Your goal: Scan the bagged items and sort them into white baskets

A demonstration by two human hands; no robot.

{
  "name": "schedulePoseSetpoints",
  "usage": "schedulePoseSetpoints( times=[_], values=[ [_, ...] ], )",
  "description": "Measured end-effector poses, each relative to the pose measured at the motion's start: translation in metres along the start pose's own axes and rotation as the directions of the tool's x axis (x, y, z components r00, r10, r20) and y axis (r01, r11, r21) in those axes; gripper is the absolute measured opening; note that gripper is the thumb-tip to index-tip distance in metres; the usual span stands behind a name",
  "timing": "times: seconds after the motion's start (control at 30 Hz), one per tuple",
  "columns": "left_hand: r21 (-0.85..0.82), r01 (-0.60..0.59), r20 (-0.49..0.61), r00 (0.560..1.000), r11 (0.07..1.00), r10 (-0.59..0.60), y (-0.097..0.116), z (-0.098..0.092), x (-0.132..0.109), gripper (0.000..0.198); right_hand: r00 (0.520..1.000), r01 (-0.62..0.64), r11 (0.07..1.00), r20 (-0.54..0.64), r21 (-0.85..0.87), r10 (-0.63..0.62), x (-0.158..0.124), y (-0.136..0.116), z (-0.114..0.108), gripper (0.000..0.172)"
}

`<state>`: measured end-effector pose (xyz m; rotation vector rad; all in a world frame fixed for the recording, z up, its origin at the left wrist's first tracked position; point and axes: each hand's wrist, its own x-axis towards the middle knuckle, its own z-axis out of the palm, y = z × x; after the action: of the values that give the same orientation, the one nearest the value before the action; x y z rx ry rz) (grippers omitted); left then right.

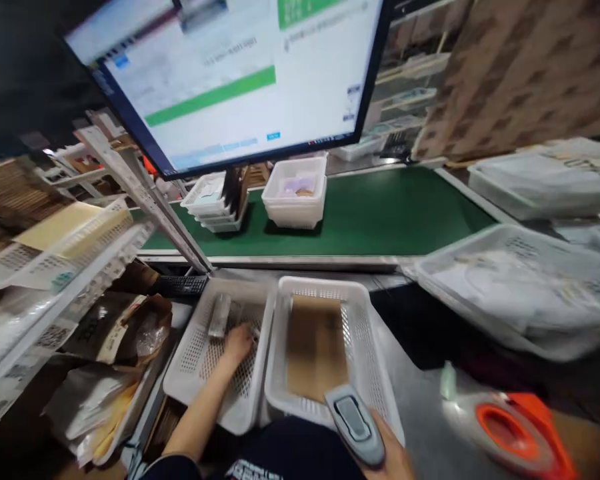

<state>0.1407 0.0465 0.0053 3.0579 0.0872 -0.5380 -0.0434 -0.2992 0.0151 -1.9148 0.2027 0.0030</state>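
My left hand (239, 343) reaches down into the left white basket (190, 363), its fingers curled at a small item I cannot make out. Beside it in that basket lies a clear, shiny packet (220, 315). My right hand (391, 450) is wrapped round a grey handheld device (355, 424), held over the near right corner of the second white basket (375, 360). Flat inside this second basket lies a brown cardboard piece (316, 347).
A large monitor (230, 87) hangs above a green conveyor (380, 207) bearing stacked white baskets (295, 193). Filled baskets (520, 287) stand at right, above an orange tape dispenser (545, 427). A shelf rail (145, 193) and bagged items (115, 327) are at left.
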Motion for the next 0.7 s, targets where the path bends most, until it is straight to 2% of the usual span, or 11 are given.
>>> schedulePoseSetpoints(
  times=[0.07, 0.1, 0.2, 0.3, 0.33, 0.4, 0.47, 0.5, 0.53, 0.63, 0.7],
  values=[
    [0.019, -0.036, 0.038, 0.999, 0.999, 0.035, -0.001, 0.007, -0.005, 0.052, 0.999, -0.019, 1.0, 0.05, -0.021, 0.02, -0.002, -0.018, -0.008, 0.052],
    [0.027, -0.051, 0.056, 0.997, 0.998, 0.05, 0.001, 0.013, -0.01, 0.049, 0.994, -0.014, 0.999, 0.104, -0.036, 0.017, -0.001, -0.026, -0.012, 0.052],
    [0.025, -0.077, 0.089, 0.993, 0.997, 0.075, 0.006, 0.026, -0.024, 0.038, 0.992, -0.004, 0.998, 0.128, -0.059, 0.011, -0.001, -0.044, -0.017, 0.052],
    [0.005, -0.054, 0.062, 0.997, 0.999, 0.053, 0.004, 0.015, -0.034, 0.033, 0.989, -0.023, 0.997, 0.143, -0.068, 0.032, -0.004, -0.05, -0.018, 0.053],
    [-0.005, -0.048, 0.015, 0.999, 0.999, 0.048, 0.001, 0.007, -0.036, 0.034, 0.987, -0.031, 0.997, 0.157, -0.069, 0.042, -0.004, -0.052, -0.018, 0.053],
    [-0.037, -0.086, -0.175, 0.981, 0.996, 0.078, -0.005, -0.01, -0.039, 0.036, 0.98, -0.072, 0.994, 0.177, -0.079, 0.086, -0.002, -0.059, -0.017, 0.054],
    [-0.061, -0.185, -0.377, 0.914, 0.981, 0.149, -0.008, -0.022, -0.041, 0.031, 0.973, -0.124, 0.989, 0.186, -0.077, 0.136, 0.004, -0.071, -0.016, 0.056],
    [-0.072, -0.231, -0.431, 0.884, 0.97, 0.179, -0.007, -0.026, -0.042, 0.026, 0.969, -0.143, 0.987, 0.193, -0.072, 0.155, 0.009, -0.079, -0.015, 0.056],
    [-0.088, -0.263, -0.438, 0.876, 0.961, 0.2, -0.003, -0.027, -0.042, 0.022, 0.964, -0.155, 0.986, 0.207, -0.067, 0.166, 0.014, -0.087, -0.013, 0.055],
    [-0.14, -0.299, -0.251, 0.933, 0.944, 0.258, 0.021, -0.023, -0.043, 0.021, 0.943, -0.167, 0.982, 0.276, -0.09, 0.186, 0.03, -0.106, -0.011, 0.05],
    [-0.134, -0.367, -0.119, 0.928, 0.921, 0.352, 0.041, -0.019, -0.045, 0.027, 0.929, -0.181, 0.976, 0.305, -0.122, 0.211, 0.036, -0.11, -0.011, 0.048]
  ],
)
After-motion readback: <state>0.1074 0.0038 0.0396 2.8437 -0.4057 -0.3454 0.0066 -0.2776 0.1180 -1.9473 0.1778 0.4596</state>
